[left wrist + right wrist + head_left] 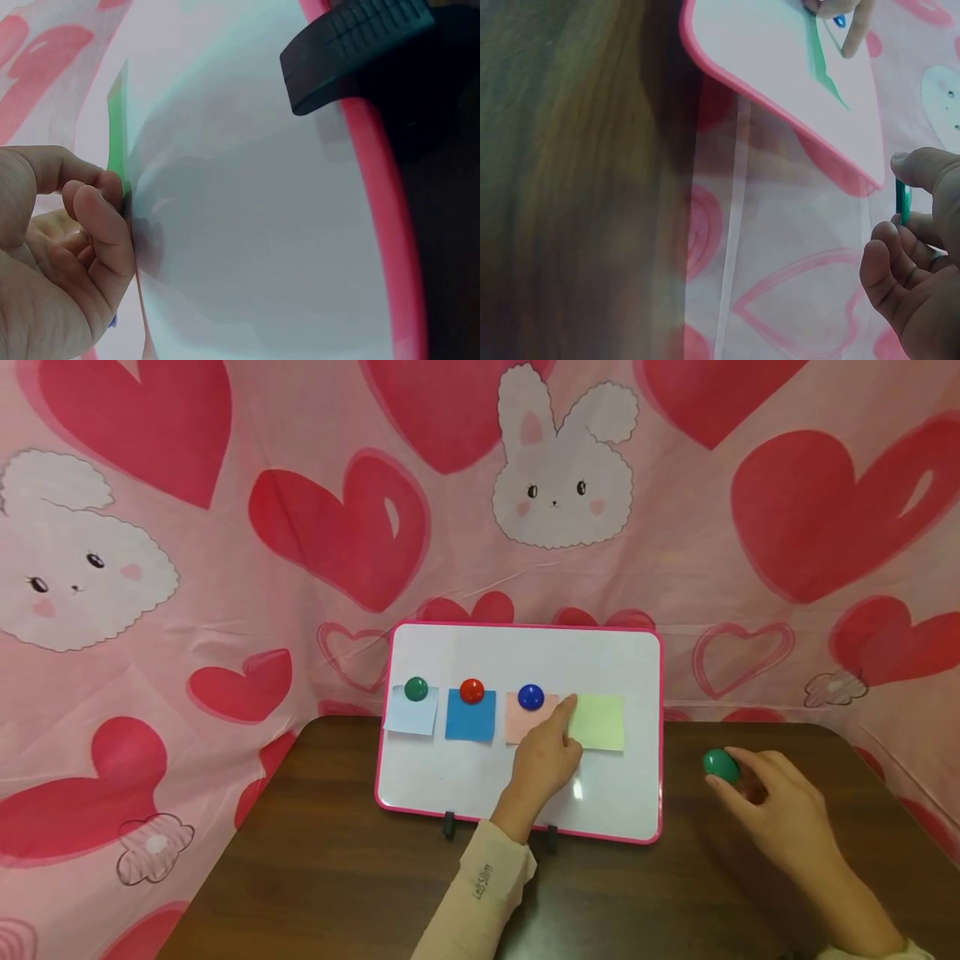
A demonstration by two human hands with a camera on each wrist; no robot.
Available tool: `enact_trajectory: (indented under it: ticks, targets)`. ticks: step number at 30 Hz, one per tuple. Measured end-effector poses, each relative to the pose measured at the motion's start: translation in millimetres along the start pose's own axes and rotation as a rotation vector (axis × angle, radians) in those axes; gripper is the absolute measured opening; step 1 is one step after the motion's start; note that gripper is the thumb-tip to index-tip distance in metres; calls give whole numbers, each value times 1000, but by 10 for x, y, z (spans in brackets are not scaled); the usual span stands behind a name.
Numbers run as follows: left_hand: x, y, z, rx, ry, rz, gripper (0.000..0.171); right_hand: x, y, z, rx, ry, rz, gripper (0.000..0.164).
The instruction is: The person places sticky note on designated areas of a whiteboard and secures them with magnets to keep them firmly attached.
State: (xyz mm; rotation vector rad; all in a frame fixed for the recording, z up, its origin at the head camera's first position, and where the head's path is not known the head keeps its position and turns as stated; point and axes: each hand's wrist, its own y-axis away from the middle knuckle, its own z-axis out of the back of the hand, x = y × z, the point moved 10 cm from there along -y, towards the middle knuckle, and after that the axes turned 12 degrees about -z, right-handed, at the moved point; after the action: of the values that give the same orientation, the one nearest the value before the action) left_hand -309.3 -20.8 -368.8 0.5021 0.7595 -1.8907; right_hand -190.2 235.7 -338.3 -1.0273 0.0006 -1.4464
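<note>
A pale green sticky note (600,723) lies against the whiteboard (480,785), the last in a row of notes. My left hand (544,753) is at its left side, the extended index finger touching the upper left corner. In the left wrist view, the fingertips of the left hand (75,247) sit right at the edge of the green note (116,139). Off the board's right side, my right hand (787,810) pinches a round green magnet (721,765) between thumb and index finger. The right wrist view shows that magnet (902,201) edge-on, with the other fingers of the right hand (930,270) loosely curled.
Left of the green note hang a light blue note (411,714) under a green magnet (416,688), a blue note (470,720) under a red magnet (472,691), and a pink note (517,731) by a blue magnet (531,697). Black clips (449,825) support the board on the wooden table (315,860).
</note>
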Motion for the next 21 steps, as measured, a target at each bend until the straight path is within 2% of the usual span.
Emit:
enact_trajectory:
  ticks: [9, 16, 21]
  targets:
    - [-3, 6, -9, 2, 3, -5, 66, 216, -124, -98, 1, -6, 28, 44]
    - [0, 9, -3, 0, 10, -3, 66, 326, -234, -231, 56, 14, -27, 48]
    - [-1, 7, -6, 0, 16, -2, 68, 457, -300, -282, 39, -13, 6, 50]
